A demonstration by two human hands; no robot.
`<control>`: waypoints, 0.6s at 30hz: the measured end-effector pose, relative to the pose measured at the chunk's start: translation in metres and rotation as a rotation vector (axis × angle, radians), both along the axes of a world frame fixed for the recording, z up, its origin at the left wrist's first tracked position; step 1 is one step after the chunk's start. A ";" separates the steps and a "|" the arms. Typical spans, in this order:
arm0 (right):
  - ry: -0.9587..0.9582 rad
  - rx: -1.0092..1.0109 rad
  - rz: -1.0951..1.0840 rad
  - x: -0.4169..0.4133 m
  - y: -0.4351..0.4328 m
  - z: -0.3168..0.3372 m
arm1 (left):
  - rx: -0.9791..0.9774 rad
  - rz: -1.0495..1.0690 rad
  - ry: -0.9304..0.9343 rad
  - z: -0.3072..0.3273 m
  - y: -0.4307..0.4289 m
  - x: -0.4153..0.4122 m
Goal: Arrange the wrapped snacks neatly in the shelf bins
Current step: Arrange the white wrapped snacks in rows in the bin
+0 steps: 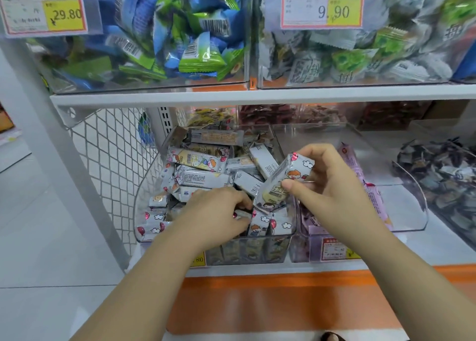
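Wrapped snacks: white cartoon-printed bars (201,160) heaped in the clear plastic shelf bin (144,212), front row upright.
Your right grip (332,183): pinches one tilted bar (286,178) above the bin's right side.
Your left grip (216,212): fingers curled round a front-row bar (243,215).

Heaped crisscross in the clear bin (145,191) at the shelf's left end: white cartoon-printed snack bars (203,178). Stand upright along its front wall. By its right wall, one bar (279,176) raised, steeply tilted.
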State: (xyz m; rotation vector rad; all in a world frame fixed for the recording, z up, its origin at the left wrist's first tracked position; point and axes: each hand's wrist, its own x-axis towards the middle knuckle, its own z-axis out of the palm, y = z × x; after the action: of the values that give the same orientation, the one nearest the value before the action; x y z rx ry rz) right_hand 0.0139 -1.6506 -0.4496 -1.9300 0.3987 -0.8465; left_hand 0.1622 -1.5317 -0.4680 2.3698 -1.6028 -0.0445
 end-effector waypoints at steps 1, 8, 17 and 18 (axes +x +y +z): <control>-0.002 0.009 0.012 -0.001 -0.002 -0.002 | -0.001 -0.006 -0.007 0.000 -0.003 0.000; -0.002 -0.030 -0.003 -0.006 -0.005 -0.004 | 0.103 -0.048 0.079 0.003 -0.009 -0.006; -0.015 0.001 -0.017 -0.005 -0.001 -0.004 | 0.038 -0.024 0.084 -0.009 0.000 -0.015; -0.026 0.028 -0.008 -0.005 0.000 -0.004 | 0.022 -0.033 0.043 -0.010 0.001 -0.014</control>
State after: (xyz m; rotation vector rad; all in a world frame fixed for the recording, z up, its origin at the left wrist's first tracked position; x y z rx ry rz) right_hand 0.0087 -1.6507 -0.4534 -1.8910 0.4010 -0.8669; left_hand 0.1479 -1.5305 -0.4783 2.3422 -1.6301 -0.1205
